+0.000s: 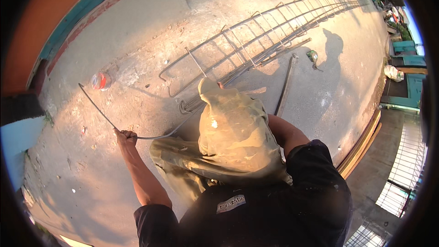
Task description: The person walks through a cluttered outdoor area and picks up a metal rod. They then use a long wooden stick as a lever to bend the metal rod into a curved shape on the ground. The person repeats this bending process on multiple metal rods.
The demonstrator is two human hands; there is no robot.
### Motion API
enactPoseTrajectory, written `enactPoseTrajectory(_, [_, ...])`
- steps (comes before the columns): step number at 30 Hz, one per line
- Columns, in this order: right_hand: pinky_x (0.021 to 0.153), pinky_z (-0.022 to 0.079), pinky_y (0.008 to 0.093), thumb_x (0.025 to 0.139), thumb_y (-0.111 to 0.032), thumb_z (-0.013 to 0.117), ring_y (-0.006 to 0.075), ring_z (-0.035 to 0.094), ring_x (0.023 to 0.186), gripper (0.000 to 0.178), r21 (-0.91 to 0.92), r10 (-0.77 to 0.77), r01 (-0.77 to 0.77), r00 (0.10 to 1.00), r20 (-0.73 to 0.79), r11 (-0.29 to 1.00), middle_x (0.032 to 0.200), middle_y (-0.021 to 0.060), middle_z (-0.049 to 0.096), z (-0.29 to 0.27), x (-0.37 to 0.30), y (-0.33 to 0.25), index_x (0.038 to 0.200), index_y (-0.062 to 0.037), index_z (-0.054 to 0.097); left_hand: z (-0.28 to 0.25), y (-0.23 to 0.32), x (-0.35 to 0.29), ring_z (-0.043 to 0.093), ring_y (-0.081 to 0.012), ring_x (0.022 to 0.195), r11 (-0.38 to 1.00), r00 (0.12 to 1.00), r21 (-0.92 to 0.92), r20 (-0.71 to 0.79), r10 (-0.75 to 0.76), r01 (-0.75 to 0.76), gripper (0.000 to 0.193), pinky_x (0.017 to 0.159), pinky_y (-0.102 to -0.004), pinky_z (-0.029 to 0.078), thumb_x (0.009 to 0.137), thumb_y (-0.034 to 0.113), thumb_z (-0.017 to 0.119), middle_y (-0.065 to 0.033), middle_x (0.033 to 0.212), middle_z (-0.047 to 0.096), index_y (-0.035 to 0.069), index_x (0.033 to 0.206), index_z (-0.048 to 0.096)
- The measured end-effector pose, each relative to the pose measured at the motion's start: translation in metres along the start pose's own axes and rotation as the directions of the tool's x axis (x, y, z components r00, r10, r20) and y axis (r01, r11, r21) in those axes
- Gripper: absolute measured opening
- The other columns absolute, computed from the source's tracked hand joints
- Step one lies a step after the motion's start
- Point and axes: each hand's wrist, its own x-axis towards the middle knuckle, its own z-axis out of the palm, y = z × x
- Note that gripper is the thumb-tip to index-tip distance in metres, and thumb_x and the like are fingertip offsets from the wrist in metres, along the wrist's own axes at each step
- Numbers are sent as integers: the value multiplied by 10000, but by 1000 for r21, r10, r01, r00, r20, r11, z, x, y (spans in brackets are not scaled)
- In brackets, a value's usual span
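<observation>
My left hand (pixel 125 136) is closed round a thin, bent steel rod (pixel 157 137). One end of the rod sticks out past my fist to the far left, and the other curves toward the bundle of bars in front of me. My bent legs in camouflage trousers (pixel 233 132) fill the middle. Behind them my right forearm (pixel 288 135) reaches forward. Only a bit of skin, perhaps a fingertip of my right hand (pixel 221 85), shows past the cloth; what it holds is hidden. Just beyond lies a long rebar cage (pixel 247 43) of bars and cross ties.
Loose steel bars (pixel 270 55) lie along the cage's near side. A dark, long bar (pixel 286 84) rests to the right, near a small green object (pixel 312 56). A red-and-clear container (pixel 101 81) sits at the left. Wooden planks (pixel 361 146) line the right edge.
</observation>
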Motion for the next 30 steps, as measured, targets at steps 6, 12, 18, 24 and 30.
enactPoseTrajectory(6, [758, 394, 432, 925, -318, 574, 252, 470, 866, 267, 202, -129, 118, 991, 41, 972, 885, 105, 473, 7, 50, -19, 988, -60, 546, -20, 15, 5, 241, -85, 419, 982, 865, -180, 500, 44, 54, 556, 417, -256, 214, 968, 537, 500, 51, 499, 250, 173, 596, 304])
enactPoseTrajectory(12, [723, 397, 437, 839, -257, 609, 242, 466, 788, 204, 307, -334, 408, 904, -266, 860, 814, 99, 537, 21, 45, -9, 773, -68, 568, -17, 40, 20, 284, -82, 384, 873, 362, -450, 858, 364, 188, 413, 456, -269, 280, 1044, 236, 409, 27, 495, 305, 152, 641, 367])
enactPoseTrajectory(18, [746, 395, 423, 681, -364, 731, 277, 465, 714, 351, 314, -353, 354, 934, -63, 881, 737, 60, 581, -145, 71, -60, 640, -76, 533, 66, 69, -104, 256, -90, 370, 618, 822, -785, 378, 427, 39, 359, 434, -287, 254, 1008, 203, 381, 29, 469, 257, 142, 655, 367])
enactPoseTrajectory(24, [779, 410, 416, 665, -313, 809, 277, 512, 806, 357, 368, -259, 339, 933, -250, 866, 747, 80, 565, -156, 128, -62, 753, -50, 584, 92, 104, -123, 230, -91, 364, 413, 894, -904, 272, 356, 111, 323, 418, -291, 237, 988, 191, 359, 34, 461, 228, 131, 672, 375])
enactPoseTrajectory(30, [762, 426, 430, 743, -238, 760, 322, 536, 794, 276, 304, -273, 320, 944, -185, 898, 773, 135, 606, -149, 141, -62, 757, -26, 585, 140, 65, -174, 299, -134, 385, 471, 839, -876, 179, 514, -102, 358, 405, -300, 284, 980, 214, 248, 1, 476, 275, 138, 634, 299])
